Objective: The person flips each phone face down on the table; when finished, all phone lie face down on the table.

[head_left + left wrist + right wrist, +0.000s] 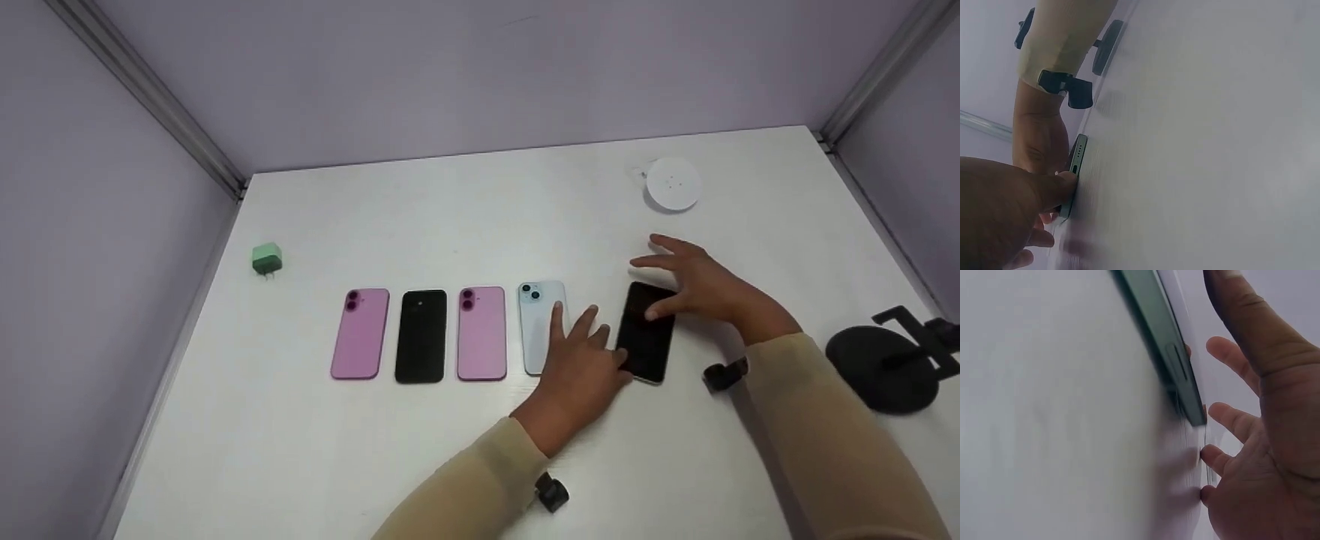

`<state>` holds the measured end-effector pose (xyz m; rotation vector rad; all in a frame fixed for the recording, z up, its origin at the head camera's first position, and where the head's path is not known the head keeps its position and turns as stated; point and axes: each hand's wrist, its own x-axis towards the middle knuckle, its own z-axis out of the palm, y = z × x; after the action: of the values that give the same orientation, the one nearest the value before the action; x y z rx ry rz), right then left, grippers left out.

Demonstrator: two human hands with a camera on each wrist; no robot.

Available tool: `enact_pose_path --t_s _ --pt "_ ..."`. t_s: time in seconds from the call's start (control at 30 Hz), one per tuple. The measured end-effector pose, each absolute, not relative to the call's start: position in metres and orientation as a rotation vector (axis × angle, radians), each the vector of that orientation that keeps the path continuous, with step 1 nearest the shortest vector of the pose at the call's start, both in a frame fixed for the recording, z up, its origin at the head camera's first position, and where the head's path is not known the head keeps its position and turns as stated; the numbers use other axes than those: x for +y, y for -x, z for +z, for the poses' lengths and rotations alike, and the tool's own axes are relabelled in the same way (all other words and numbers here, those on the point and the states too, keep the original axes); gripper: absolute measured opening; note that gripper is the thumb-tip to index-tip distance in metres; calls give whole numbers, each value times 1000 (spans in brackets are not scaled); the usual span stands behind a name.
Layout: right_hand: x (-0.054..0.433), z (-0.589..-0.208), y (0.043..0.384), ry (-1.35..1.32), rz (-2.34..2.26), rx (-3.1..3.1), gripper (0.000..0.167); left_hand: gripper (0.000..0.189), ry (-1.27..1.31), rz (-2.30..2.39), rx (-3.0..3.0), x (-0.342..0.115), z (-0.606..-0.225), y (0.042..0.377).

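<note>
A phone (646, 337) lies screen up at the right end of a row, its screen black and its frame greenish in both wrist views. My left hand (581, 375) pinches its lower left corner with thumb and index finger; in the left wrist view the thumb (1061, 187) covers part of the bottom edge by the port. The other left fingers spread over a light blue phone (534, 330), hiding its lower right part. My right hand (705, 285) is spread at the black phone's top right, thumb over the screen, fingers beyond the top edge.
Left of these lie a pink phone (482, 337), a black phone (421, 337) and another pink phone (360, 337). A green charger plug (267, 258) sits far left. At the back right is a white round disc (673, 184); a black stand (881, 371) is at the right.
</note>
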<state>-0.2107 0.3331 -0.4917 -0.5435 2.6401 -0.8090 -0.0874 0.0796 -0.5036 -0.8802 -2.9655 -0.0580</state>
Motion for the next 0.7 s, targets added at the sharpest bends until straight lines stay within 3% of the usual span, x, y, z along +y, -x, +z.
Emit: enact_pose_path --t_s 0.37,0.6,0.7 --pt "353 -488 203 513 -781 2698 84 37 741 -152 -2945 79 -509 87" --pt "347 -490 207 500 -734 2702 84 64 744 -328 -3034 77 -509 90" --pt "346 -489 208 498 -734 2703 84 59 755 -330 -3073 78 -510 92"
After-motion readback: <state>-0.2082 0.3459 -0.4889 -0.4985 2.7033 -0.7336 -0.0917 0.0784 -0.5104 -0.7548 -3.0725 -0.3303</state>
